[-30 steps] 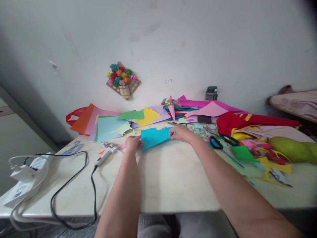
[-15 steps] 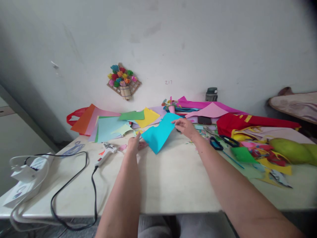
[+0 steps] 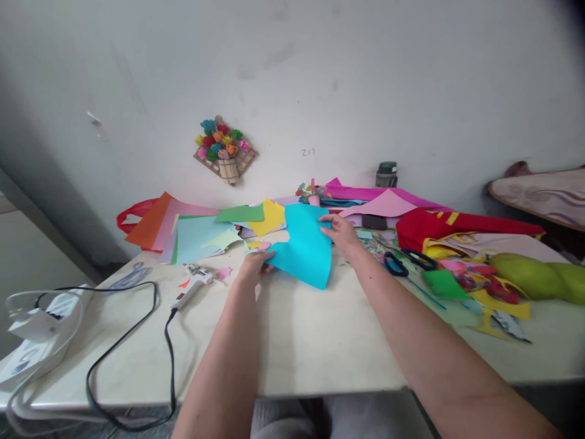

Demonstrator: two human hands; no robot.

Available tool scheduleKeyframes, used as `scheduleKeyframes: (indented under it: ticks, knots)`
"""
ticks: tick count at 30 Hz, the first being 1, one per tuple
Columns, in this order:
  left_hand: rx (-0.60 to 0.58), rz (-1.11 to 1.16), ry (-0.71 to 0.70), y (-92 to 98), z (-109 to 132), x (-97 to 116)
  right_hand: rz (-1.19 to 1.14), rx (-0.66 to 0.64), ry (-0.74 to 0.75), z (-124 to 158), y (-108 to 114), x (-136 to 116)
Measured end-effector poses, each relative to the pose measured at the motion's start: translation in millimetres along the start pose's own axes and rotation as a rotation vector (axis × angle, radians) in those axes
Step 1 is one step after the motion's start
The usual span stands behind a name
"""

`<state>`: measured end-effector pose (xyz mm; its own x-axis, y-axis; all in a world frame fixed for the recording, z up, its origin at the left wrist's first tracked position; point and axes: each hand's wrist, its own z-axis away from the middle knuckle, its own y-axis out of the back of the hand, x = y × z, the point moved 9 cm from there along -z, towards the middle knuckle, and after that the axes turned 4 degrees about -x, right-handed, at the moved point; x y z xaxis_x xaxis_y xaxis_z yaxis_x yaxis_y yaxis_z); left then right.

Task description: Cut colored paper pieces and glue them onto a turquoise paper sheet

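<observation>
A bright blue sheet of paper (image 3: pixel 305 250), with a piece cut out of its upper left side, is held up over the middle of the table. My left hand (image 3: pixel 256 266) pinches its lower left corner. At the upper right edge, my right hand (image 3: pixel 340 233) grips the sheet between thumb and fingers. Beyond the sheet lie yellow paper (image 3: pixel 269 217) and green paper (image 3: pixel 241 213). Small paper scraps (image 3: pixel 375 249) are scattered right of my right hand, near dark-handled scissors (image 3: pixel 406 262).
A white glue gun (image 3: pixel 192 289) with a black cord lies at left, beside a power strip (image 3: pixel 50 332). Coloured sheets (image 3: pixel 198 236) are stacked at the back left. Green fruit (image 3: pixel 518 272) and a red cloth (image 3: pixel 461 224) sit at right. A bottle (image 3: pixel 386 175) stands by the wall.
The blue sheet has been turned and opened out, so its face shows flatter and its lower corner has swung right. Both hands still hold it. The view has shifted slightly.
</observation>
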<state>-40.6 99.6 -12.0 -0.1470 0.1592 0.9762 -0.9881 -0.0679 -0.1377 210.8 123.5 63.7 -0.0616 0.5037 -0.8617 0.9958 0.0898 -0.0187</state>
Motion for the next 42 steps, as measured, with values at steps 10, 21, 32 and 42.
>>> scheduleKeyframes:
  ticks: [10,21,32,42]
  knots:
    - [0.032,-0.079,-0.144,4.7,-8,6,0.405,-0.017,0.130,0,5,2]
    - [0.130,-0.083,-0.111,10.1,-9,1,0.860,-0.549,0.111,24,-58,19]
    - [0.240,-0.035,-0.103,18.4,-6,2,1.226,-0.668,0.275,44,-103,14]
    - [0.432,-0.819,-0.545,3.3,34,68,1.152,-0.659,0.149,40,-91,25]
